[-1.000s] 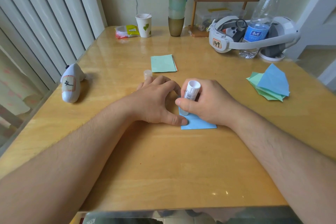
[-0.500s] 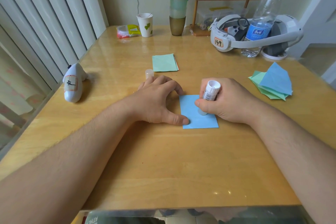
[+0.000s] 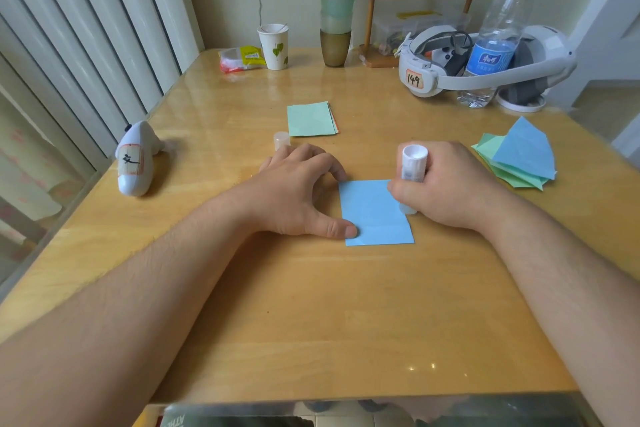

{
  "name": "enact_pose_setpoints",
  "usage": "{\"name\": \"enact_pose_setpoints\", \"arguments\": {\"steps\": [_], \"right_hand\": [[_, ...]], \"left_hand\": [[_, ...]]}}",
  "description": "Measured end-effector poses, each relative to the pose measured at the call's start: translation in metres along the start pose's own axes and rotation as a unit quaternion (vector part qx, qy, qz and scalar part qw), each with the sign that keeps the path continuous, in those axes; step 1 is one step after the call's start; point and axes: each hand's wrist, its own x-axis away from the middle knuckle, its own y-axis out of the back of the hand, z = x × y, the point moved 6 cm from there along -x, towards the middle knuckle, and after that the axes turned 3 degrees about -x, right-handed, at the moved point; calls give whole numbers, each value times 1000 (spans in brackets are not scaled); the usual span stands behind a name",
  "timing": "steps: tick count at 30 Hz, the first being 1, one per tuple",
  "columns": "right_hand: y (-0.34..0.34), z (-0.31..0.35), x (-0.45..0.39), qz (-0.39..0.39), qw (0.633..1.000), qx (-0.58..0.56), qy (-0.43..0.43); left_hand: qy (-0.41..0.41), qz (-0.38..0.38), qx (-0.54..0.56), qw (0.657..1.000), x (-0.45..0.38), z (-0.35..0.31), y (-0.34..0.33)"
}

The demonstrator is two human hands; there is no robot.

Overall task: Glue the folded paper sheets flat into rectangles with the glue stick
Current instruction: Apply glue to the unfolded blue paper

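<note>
A blue folded paper rectangle (image 3: 375,213) lies flat on the wooden table (image 3: 311,305) in front of me. My left hand (image 3: 298,191) holds it down, thumb tip on its lower left corner and fingertips at its top left edge. My right hand (image 3: 446,187) grips a white glue stick (image 3: 412,166) upright, its tip touching the paper's right edge. The glue stick's cap (image 3: 281,140) stands just beyond my left hand. A stack of flat green rectangles (image 3: 310,118) lies farther back. A pile of folded green and blue sheets (image 3: 519,158) sits to the right.
A white shark-shaped object (image 3: 135,159) lies at the left edge. At the back stand a paper cup (image 3: 273,45), a snack packet (image 3: 240,59), stacked plastic cups (image 3: 336,3), a small wooden shelf (image 3: 415,10), a white headset (image 3: 485,62) and a water bottle (image 3: 495,35).
My right hand has slid the glue stick from the paper's left side rightward to its right edge, uncovering most of the blue sheet. My left hand has stayed in place.
</note>
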Motion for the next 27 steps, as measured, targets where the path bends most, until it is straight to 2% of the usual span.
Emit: {"name": "enact_pose_setpoints", "arguments": {"steps": [2,4,10,27], "right_hand": [[11,1,-2,-72,997,-6,6],[12,5,-3,-105,994,-43,11],[-29,31,-1,-1,995,-94,40],[-43,42,-4,65,996,-50,40]], "left_hand": [[1,1,1,1000,0,0,0],[1,1,0,1000,0,-1,0],[-10,20,14,1000,2,0,1],[-5,23,10,1000,3,0,1]]}}
